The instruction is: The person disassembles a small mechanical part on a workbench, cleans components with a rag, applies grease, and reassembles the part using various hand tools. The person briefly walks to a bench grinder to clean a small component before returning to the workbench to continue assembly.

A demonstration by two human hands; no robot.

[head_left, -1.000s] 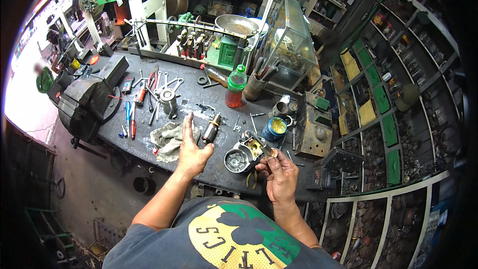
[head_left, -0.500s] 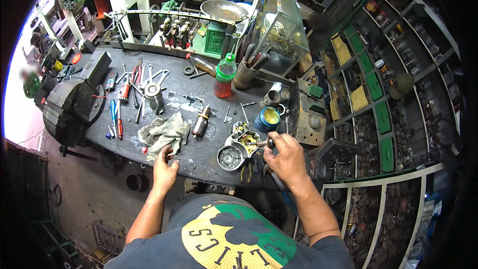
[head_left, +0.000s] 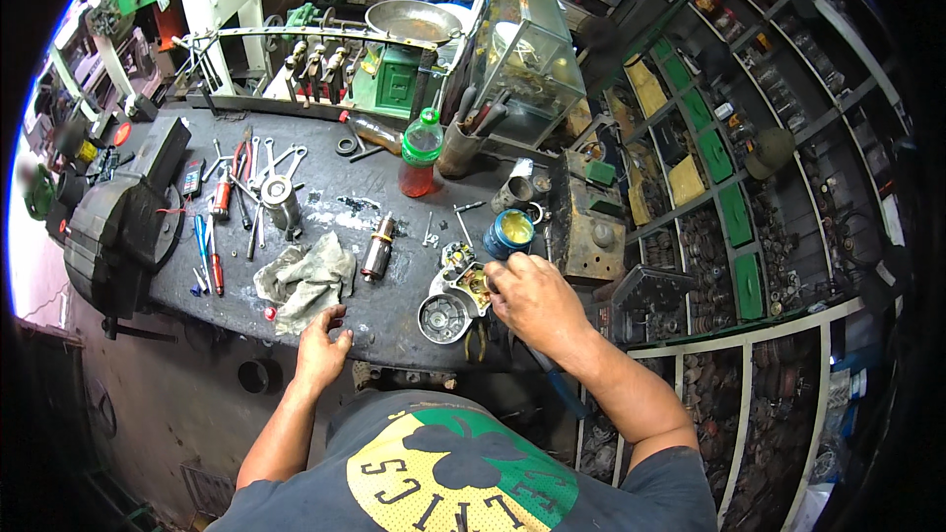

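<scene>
My right hand (head_left: 537,302) is closed at the small metal housing (head_left: 445,317), an open casting with a round cup and a side chamber smeared with yellowish grease. Its fingers grip a metal rod-like piece, now almost wholly hidden by the hand. Beside the housing stands an open blue jar (head_left: 508,233) of yellow grease. My left hand (head_left: 321,350) hovers by the bench's front edge, fingers loosely apart and holding nothing. Just beyond it lies a crumpled grey rag (head_left: 307,281), with a small red cap (head_left: 270,313) beside it. A cylindrical metal part with a copper-coloured band (head_left: 376,248) lies farther right.
Wrenches (head_left: 279,166), screwdrivers (head_left: 217,266) and pliers lie at the bench's left, near a large black machine (head_left: 113,232). A bottle of red liquid (head_left: 419,163) and a tool-filled can (head_left: 461,148) stand at the back. Parts shelves (head_left: 734,217) line the right.
The view has shifted, moving the bench leftward in the picture. My right hand has come closer over the housing and now covers the piece that showed before. My left hand stays near the rag.
</scene>
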